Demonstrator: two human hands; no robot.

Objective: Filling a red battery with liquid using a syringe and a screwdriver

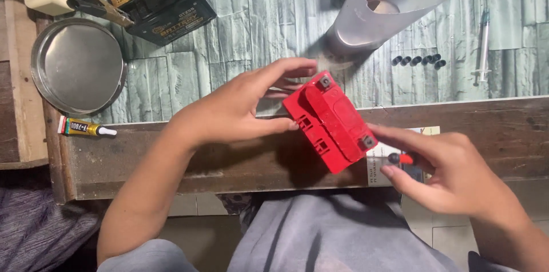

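A red rectangular plastic battery case (pixel 330 121) lay tilted across the edge of the wooden surface (pixel 171 152). The left hand (pixel 240 109) held its upper-left side, thumb and fingers pressed against the rim. The right hand (pixel 452 175) touched the case's lower-right corner, its fingers closed on a small red-and-black tool (pixel 400 159), possibly a screwdriver. The case looked rigid, smooth-sided and likely heavy; its long side walls seemed the firmest hold. Small black caps (pixel 417 60) lay well apart on the tiled surface behind.
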